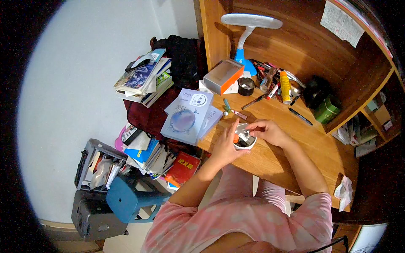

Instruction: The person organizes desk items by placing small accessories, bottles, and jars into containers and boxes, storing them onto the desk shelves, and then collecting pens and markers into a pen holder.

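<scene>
A small round white container (249,147) is at the desk's front edge, in front of my body. My left hand (225,145) is closed around its left side, with the thumb and fingers along the rim. Inside lie an orange piece (236,138) and some dark and whitish bits too small to name. My right hand (271,133) reaches over the container's right side, its fingers bent together at the opening. Whatever those fingertips pinch, if anything, cannot be made out. Just beyond are a lip-balm-sized tube (239,114) and a small green item (227,105).
Two pale boxes (185,120) overhang the desk's left edge. Behind stand an orange-and-grey box (223,76), a roll of black tape (246,86), a lamp (239,55), a yellow bottle (285,87) and a green tin (327,109). A blue stool (124,198) is on the left.
</scene>
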`<action>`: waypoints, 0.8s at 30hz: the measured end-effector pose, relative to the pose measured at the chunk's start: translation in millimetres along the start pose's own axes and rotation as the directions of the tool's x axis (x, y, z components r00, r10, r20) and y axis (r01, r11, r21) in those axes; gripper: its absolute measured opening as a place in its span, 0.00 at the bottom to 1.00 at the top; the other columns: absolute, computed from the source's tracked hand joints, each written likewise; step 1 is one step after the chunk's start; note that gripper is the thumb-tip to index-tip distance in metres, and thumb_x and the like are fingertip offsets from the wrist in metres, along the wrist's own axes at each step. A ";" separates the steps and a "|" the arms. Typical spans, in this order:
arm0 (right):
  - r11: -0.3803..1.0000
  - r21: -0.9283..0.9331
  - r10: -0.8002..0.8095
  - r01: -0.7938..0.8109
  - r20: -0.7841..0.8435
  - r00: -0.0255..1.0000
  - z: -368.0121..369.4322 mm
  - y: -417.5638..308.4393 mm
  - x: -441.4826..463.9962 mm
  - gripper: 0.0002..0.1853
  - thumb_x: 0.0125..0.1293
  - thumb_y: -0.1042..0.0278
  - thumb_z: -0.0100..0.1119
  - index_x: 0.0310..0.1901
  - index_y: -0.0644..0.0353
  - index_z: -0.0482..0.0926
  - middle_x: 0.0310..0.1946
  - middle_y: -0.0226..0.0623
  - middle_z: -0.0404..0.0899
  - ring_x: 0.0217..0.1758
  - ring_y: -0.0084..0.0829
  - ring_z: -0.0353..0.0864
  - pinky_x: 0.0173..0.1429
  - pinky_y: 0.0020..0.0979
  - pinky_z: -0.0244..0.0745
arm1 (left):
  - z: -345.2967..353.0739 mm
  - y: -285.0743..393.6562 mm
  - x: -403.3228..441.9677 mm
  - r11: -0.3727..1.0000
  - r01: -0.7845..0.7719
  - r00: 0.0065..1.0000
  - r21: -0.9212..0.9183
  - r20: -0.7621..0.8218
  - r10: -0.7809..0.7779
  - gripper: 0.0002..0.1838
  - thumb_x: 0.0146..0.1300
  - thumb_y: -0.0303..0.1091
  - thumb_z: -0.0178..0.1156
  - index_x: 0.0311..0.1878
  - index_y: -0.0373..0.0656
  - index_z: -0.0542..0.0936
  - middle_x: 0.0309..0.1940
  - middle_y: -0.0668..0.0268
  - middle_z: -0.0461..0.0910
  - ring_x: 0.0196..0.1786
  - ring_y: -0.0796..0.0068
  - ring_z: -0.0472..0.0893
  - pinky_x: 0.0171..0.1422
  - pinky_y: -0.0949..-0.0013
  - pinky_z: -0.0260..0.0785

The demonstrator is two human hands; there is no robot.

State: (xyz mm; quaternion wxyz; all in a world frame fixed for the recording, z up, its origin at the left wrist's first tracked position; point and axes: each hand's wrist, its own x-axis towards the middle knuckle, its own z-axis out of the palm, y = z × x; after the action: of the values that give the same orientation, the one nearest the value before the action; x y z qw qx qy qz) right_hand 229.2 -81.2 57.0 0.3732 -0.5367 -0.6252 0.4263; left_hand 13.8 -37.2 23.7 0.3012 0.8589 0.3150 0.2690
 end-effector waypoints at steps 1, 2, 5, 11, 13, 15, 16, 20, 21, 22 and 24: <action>0.999 -0.037 -0.011 0.011 0.001 1.000 0.1 -0.8 0.0 0.10 0.65 0.75 0.64 0.47 0.60 0.84 0.42 0.28 0.82 0.44 0.20 0.78 0.52 0.24 0.74 | -0.3 0.5 0.0 1.000 0.012 1.000 -0.006 0.010 -0.012 0.62 0.42 0.48 0.79 0.76 0.45 0.49 0.66 0.45 0.63 0.66 0.42 0.68 0.65 0.50 0.67; 0.999 -0.043 -0.012 0.010 -0.033 0.999 -0.3 1.2 0.9 0.09 0.65 0.75 0.64 0.47 0.61 0.84 0.41 0.28 0.82 0.44 0.20 0.78 0.51 0.25 0.74 | -0.6 1.0 0.1 1.000 0.016 1.000 -0.004 0.012 -0.016 0.62 0.42 0.48 0.79 0.76 0.45 0.49 0.66 0.45 0.63 0.66 0.42 0.68 0.65 0.50 0.67; 0.999 -0.047 -0.018 0.011 -0.141 0.990 -2.8 13.3 10.2 0.08 0.65 0.74 0.63 0.45 0.62 0.84 0.39 0.29 0.83 0.42 0.20 0.79 0.50 0.25 0.75 | -0.3 0.4 -0.5 1.000 0.008 1.000 0.006 -0.002 -0.008 0.62 0.42 0.48 0.79 0.76 0.45 0.50 0.66 0.44 0.63 0.66 0.41 0.68 0.65 0.49 0.66; 0.998 0.008 -0.061 0.066 -0.265 0.962 -8.8 15.7 44.7 0.06 0.63 0.73 0.65 0.41 0.61 0.83 0.33 0.30 0.83 0.39 0.21 0.80 0.48 0.26 0.74 | 1.1 -0.8 -0.7 0.999 -0.011 1.000 0.046 -0.008 0.012 0.61 0.41 0.49 0.79 0.75 0.46 0.52 0.66 0.44 0.64 0.65 0.41 0.69 0.65 0.49 0.66; 0.997 -0.064 -0.061 0.046 -0.248 0.967 -4.1 13.6 58.5 0.06 0.63 0.73 0.65 0.41 0.61 0.83 0.33 0.30 0.83 0.39 0.21 0.79 0.46 0.26 0.74 | -4.5 5.4 -0.7 0.995 0.057 0.996 0.088 0.070 -0.063 0.60 0.41 0.49 0.79 0.75 0.46 0.53 0.65 0.45 0.65 0.64 0.42 0.70 0.65 0.50 0.66; 0.998 -0.050 -0.057 0.049 -0.182 0.982 -0.1 17.6 76.3 0.09 0.60 0.74 0.67 0.43 0.61 0.82 0.34 0.31 0.82 0.38 0.24 0.79 0.43 0.28 0.75 | -4.5 3.1 -0.9 1.000 0.002 0.997 0.031 0.072 -0.004 0.58 0.41 0.48 0.79 0.74 0.46 0.55 0.65 0.48 0.65 0.64 0.44 0.70 0.65 0.51 0.66; 0.983 -0.154 -0.126 0.101 -0.167 0.978 0.8 20.8 81.9 0.10 0.59 0.74 0.67 0.44 0.60 0.82 0.35 0.32 0.82 0.38 0.26 0.80 0.43 0.29 0.76 | -4.2 1.1 -1.2 1.000 -0.025 0.997 0.003 0.072 0.024 0.58 0.41 0.48 0.79 0.74 0.46 0.56 0.65 0.49 0.65 0.64 0.44 0.70 0.66 0.51 0.66; 0.873 -0.424 -0.279 0.243 -0.025 0.960 8.7 27.9 106.5 0.17 0.53 0.75 0.68 0.46 0.60 0.80 0.41 0.40 0.79 0.45 0.39 0.80 0.50 0.36 0.76 | 3.2 -7.5 -0.6 0.995 -0.087 0.996 -0.051 0.013 0.088 0.56 0.41 0.46 0.79 0.73 0.46 0.58 0.64 0.51 0.66 0.64 0.46 0.70 0.66 0.52 0.65; 0.831 -0.470 -0.322 0.296 0.027 0.946 9.9 25.1 109.6 0.17 0.52 0.76 0.68 0.46 0.60 0.80 0.43 0.41 0.79 0.47 0.41 0.80 0.51 0.38 0.76 | 3.9 -7.0 -0.7 0.993 -0.094 0.996 -0.066 -0.001 0.094 0.56 0.40 0.46 0.79 0.73 0.46 0.58 0.64 0.50 0.67 0.64 0.46 0.71 0.66 0.52 0.65; 0.785 -0.512 -0.361 0.349 0.080 0.929 11.9 22.1 113.3 0.18 0.51 0.76 0.67 0.46 0.59 0.80 0.45 0.42 0.78 0.50 0.43 0.79 0.53 0.39 0.76 | 3.3 -7.3 -1.3 0.992 -0.101 0.995 -0.082 -0.015 0.100 0.57 0.40 0.45 0.80 0.73 0.47 0.59 0.63 0.50 0.67 0.63 0.46 0.71 0.67 0.52 0.65; 0.669 -0.606 -0.421 0.430 0.167 0.891 14.8 19.6 121.2 0.19 0.49 0.77 0.67 0.47 0.59 0.81 0.49 0.41 0.77 0.54 0.44 0.77 0.57 0.39 0.74 | 0.1 -4.1 -1.6 0.995 -0.065 0.998 -0.077 0.012 0.066 0.57 0.40 0.46 0.80 0.73 0.47 0.59 0.63 0.50 0.67 0.64 0.46 0.71 0.67 0.52 0.65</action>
State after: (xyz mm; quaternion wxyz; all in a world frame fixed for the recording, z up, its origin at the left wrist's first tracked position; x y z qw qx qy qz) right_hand 204.8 38.0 34.5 0.2571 -0.4665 -0.8407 0.0974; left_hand 11.3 -35.9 20.4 0.3270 0.8586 0.2738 0.2844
